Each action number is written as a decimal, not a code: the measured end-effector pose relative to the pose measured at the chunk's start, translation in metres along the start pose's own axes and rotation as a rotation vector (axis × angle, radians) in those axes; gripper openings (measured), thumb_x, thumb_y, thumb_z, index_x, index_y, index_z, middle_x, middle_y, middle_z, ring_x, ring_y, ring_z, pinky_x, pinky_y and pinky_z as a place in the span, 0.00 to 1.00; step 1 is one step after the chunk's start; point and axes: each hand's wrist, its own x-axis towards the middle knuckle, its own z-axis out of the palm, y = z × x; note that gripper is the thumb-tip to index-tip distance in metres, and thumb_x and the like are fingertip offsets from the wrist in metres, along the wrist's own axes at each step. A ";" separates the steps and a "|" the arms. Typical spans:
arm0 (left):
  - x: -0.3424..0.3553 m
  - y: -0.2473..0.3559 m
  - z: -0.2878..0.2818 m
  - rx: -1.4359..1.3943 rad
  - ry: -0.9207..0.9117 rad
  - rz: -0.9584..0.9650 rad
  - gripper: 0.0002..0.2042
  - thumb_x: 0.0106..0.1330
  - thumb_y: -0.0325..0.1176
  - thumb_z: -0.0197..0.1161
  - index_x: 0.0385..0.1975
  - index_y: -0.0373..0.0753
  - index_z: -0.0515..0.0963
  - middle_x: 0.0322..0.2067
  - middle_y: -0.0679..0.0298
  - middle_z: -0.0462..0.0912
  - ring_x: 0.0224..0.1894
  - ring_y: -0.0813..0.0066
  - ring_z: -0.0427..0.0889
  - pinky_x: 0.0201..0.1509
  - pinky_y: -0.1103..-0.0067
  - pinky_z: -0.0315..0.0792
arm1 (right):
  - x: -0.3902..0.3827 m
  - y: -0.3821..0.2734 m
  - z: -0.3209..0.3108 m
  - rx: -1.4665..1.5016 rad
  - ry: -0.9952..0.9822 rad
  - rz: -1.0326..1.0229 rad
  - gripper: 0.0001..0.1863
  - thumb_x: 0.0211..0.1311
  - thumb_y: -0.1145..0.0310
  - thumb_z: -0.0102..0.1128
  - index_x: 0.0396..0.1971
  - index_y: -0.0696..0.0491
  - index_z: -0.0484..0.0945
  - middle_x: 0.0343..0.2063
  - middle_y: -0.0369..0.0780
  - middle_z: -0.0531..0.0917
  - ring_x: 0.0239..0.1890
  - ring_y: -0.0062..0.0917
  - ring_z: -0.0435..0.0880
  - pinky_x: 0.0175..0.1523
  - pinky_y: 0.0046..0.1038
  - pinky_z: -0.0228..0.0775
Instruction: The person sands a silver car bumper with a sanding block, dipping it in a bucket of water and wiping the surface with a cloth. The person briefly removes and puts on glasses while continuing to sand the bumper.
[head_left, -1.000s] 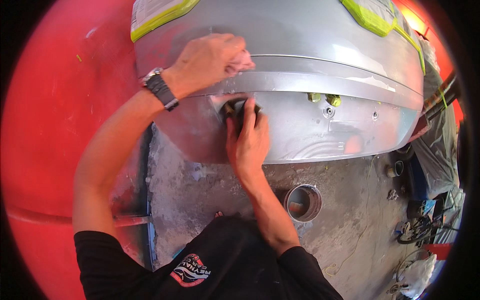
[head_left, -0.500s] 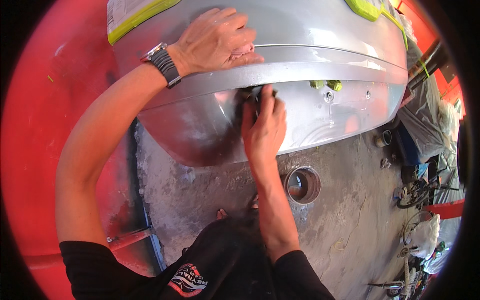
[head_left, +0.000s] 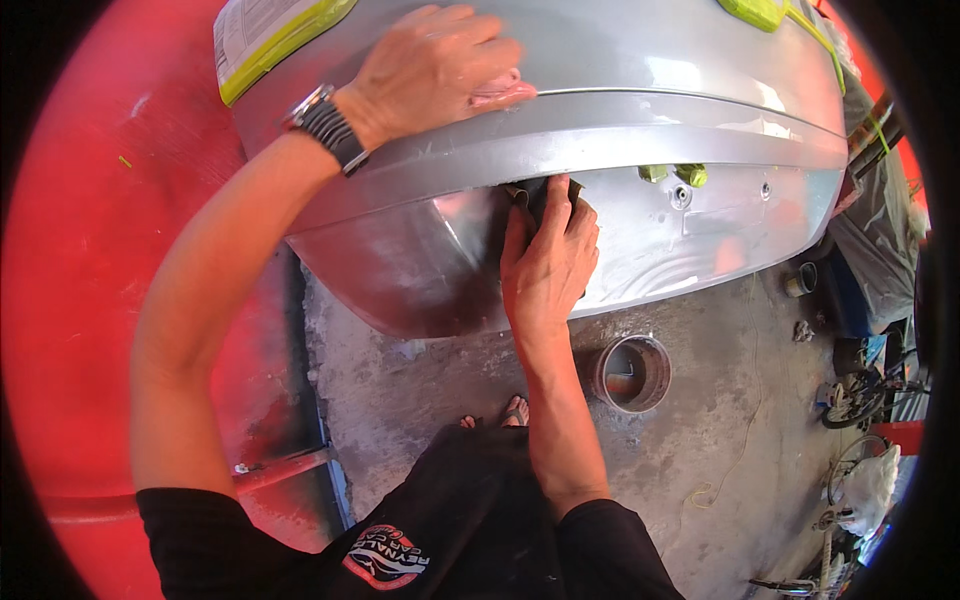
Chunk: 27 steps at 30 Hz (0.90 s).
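In front of me is a silver car body panel (head_left: 650,235) with a raised lip running across it. Against the face just below that lip, my right hand (head_left: 552,255) presses a dark sheet that looks like folded sandpaper (head_left: 537,192), its brownish edges showing at both sides of the fingers. The panel around and left of it is darker. Above the lip, my left hand (head_left: 435,70) rests on the silver surface with curled fingers. Something pinkish (head_left: 505,90) shows beneath them; whether it is a cloth or skin I cannot make out.
Green-wrapped stubs (head_left: 690,175) and a bolt fitting (head_left: 681,197) stick out right of my right hand. A round bucket (head_left: 632,374) with liquid stands on the concrete floor. A red car panel (head_left: 90,300) is at my left; a bicycle (head_left: 858,460) and covered items lie far right.
The whole view has shifted, so panel and bucket appear farther right. My right hand, blurred before, now shows sharply at nearly the same spot on the panel. My left hand stays put.
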 end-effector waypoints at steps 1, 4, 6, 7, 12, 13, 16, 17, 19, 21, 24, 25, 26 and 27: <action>-0.007 0.003 0.001 -0.011 0.043 -0.016 0.18 0.67 0.48 0.74 0.26 0.43 0.76 0.28 0.63 0.75 0.33 0.60 0.78 0.36 0.66 0.74 | -0.001 -0.001 0.000 0.007 0.011 0.003 0.37 0.66 0.64 0.72 0.73 0.54 0.69 0.53 0.54 0.78 0.47 0.48 0.80 0.47 0.49 0.71; -0.052 0.020 -0.033 0.017 -0.029 -0.197 0.15 0.63 0.42 0.79 0.29 0.42 0.78 0.30 0.60 0.76 0.34 0.56 0.78 0.37 0.65 0.74 | 0.001 -0.007 -0.002 0.063 0.011 0.047 0.37 0.64 0.65 0.74 0.71 0.55 0.70 0.51 0.52 0.78 0.48 0.48 0.81 0.48 0.49 0.71; -0.097 0.030 -0.050 0.014 0.009 -0.286 0.15 0.61 0.37 0.81 0.32 0.40 0.79 0.31 0.58 0.78 0.34 0.53 0.78 0.38 0.64 0.74 | 0.004 -0.007 0.003 0.094 0.024 0.060 0.36 0.63 0.66 0.75 0.70 0.55 0.71 0.50 0.52 0.79 0.47 0.48 0.81 0.47 0.48 0.72; -0.121 0.037 -0.056 0.004 -0.007 -0.341 0.14 0.60 0.35 0.81 0.33 0.39 0.79 0.31 0.57 0.78 0.35 0.52 0.78 0.39 0.64 0.74 | 0.004 -0.006 0.006 0.102 0.050 0.056 0.36 0.62 0.67 0.75 0.69 0.56 0.71 0.49 0.52 0.80 0.46 0.49 0.81 0.47 0.48 0.73; -0.239 0.086 -0.068 0.004 0.132 -0.817 0.12 0.70 0.34 0.76 0.39 0.38 0.78 0.30 0.62 0.79 0.27 0.71 0.79 0.26 0.75 0.71 | -0.015 -0.040 0.000 0.314 0.054 0.100 0.32 0.61 0.69 0.76 0.65 0.58 0.74 0.46 0.54 0.81 0.43 0.51 0.83 0.45 0.46 0.76; -0.262 0.102 -0.059 -0.171 0.251 -1.039 0.12 0.72 0.35 0.74 0.39 0.38 0.77 0.29 0.63 0.79 0.25 0.75 0.77 0.23 0.78 0.69 | -0.018 -0.043 -0.002 0.365 0.058 0.063 0.33 0.61 0.69 0.76 0.65 0.58 0.75 0.47 0.54 0.81 0.44 0.51 0.83 0.45 0.46 0.77; -0.297 0.144 -0.049 -0.647 0.420 -1.538 0.12 0.77 0.38 0.70 0.40 0.39 0.75 0.29 0.65 0.80 0.19 0.85 0.72 0.16 0.84 0.62 | -0.038 -0.051 -0.010 0.414 -0.015 0.038 0.34 0.59 0.68 0.79 0.65 0.56 0.76 0.50 0.52 0.82 0.48 0.49 0.85 0.51 0.43 0.80; -0.293 0.151 -0.051 -0.766 0.370 -1.580 0.12 0.78 0.38 0.69 0.40 0.39 0.74 0.28 0.64 0.80 0.18 0.86 0.71 0.15 0.85 0.60 | -0.048 -0.041 -0.012 0.379 -0.015 0.030 0.34 0.59 0.68 0.79 0.65 0.56 0.76 0.50 0.52 0.82 0.48 0.49 0.85 0.52 0.42 0.80; -0.277 0.153 -0.053 -0.940 0.315 -1.652 0.12 0.79 0.38 0.68 0.40 0.38 0.75 0.28 0.65 0.81 0.19 0.87 0.72 0.18 0.85 0.63 | -0.068 -0.019 -0.013 0.372 -0.023 0.099 0.34 0.59 0.69 0.79 0.65 0.55 0.77 0.49 0.49 0.83 0.49 0.47 0.86 0.54 0.39 0.81; -0.269 0.153 -0.060 -1.042 0.272 -1.724 0.12 0.78 0.37 0.68 0.40 0.36 0.76 0.27 0.66 0.83 0.24 0.86 0.77 0.27 0.84 0.70 | -0.056 -0.032 -0.014 0.306 0.024 0.067 0.35 0.57 0.72 0.80 0.66 0.54 0.77 0.48 0.49 0.83 0.48 0.44 0.86 0.50 0.39 0.83; -0.280 0.146 -0.055 -0.982 0.266 -1.626 0.12 0.79 0.38 0.68 0.37 0.36 0.76 0.28 0.65 0.83 0.22 0.87 0.75 0.23 0.86 0.67 | -0.031 -0.056 -0.008 0.320 0.035 0.038 0.36 0.57 0.72 0.80 0.67 0.53 0.77 0.48 0.49 0.83 0.47 0.43 0.87 0.48 0.39 0.83; -0.281 0.147 -0.056 -0.983 0.241 -1.637 0.13 0.79 0.38 0.67 0.37 0.36 0.75 0.28 0.65 0.83 0.21 0.87 0.74 0.22 0.85 0.66 | -0.028 -0.059 -0.007 0.334 0.029 0.032 0.36 0.57 0.72 0.80 0.67 0.53 0.77 0.48 0.49 0.83 0.47 0.43 0.87 0.48 0.39 0.83; -0.280 0.146 -0.058 -0.983 0.222 -1.644 0.13 0.80 0.39 0.66 0.37 0.36 0.75 0.28 0.65 0.82 0.20 0.86 0.73 0.21 0.85 0.65 | -0.035 -0.054 -0.007 0.334 0.016 0.037 0.36 0.57 0.71 0.80 0.67 0.53 0.76 0.47 0.49 0.83 0.45 0.43 0.86 0.47 0.39 0.82; -0.276 0.144 -0.059 -0.986 0.205 -1.645 0.14 0.80 0.39 0.65 0.37 0.36 0.74 0.28 0.65 0.81 0.19 0.86 0.71 0.20 0.85 0.64 | -0.051 -0.041 -0.009 0.332 0.007 0.040 0.36 0.57 0.71 0.80 0.67 0.53 0.76 0.47 0.49 0.83 0.44 0.44 0.86 0.46 0.40 0.81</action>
